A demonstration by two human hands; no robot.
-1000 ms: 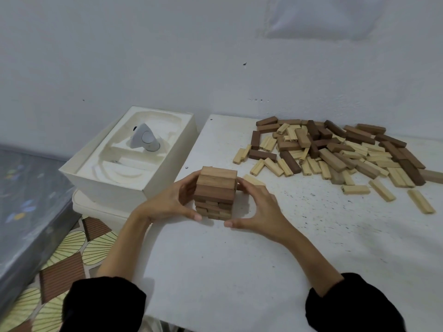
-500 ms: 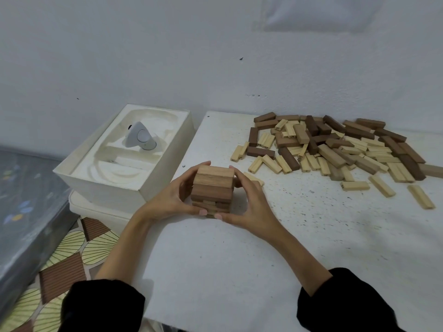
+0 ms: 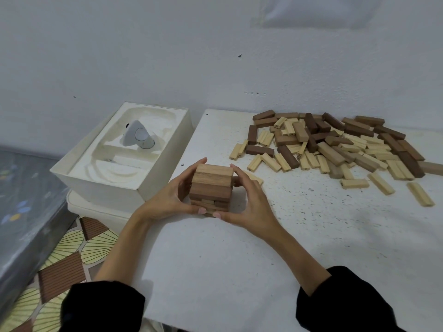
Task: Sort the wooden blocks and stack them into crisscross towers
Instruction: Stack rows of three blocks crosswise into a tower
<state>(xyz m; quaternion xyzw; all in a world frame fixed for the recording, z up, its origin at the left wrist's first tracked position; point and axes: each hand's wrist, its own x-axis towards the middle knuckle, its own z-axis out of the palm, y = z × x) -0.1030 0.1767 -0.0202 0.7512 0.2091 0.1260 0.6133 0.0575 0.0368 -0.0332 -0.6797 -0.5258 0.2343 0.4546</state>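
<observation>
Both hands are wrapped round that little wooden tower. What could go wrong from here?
1. The left hand and right hand squeeze the tower. Its bottom layers look uneven, so lopsided pressure could slide a layer out or topple it.
2. The tower stands near the left edge of the table, so a tumble might send blocks to the floor.
3. A pale block lies just behind the right hand; drawing that hand back could nudge it.

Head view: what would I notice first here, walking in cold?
The left hand and right hand cup a small tower of brown blocks near the left edge of the table. Behind it to the right sprawls a jumbled pile of pale and dark blocks. An open white box sits left of the table.
</observation>
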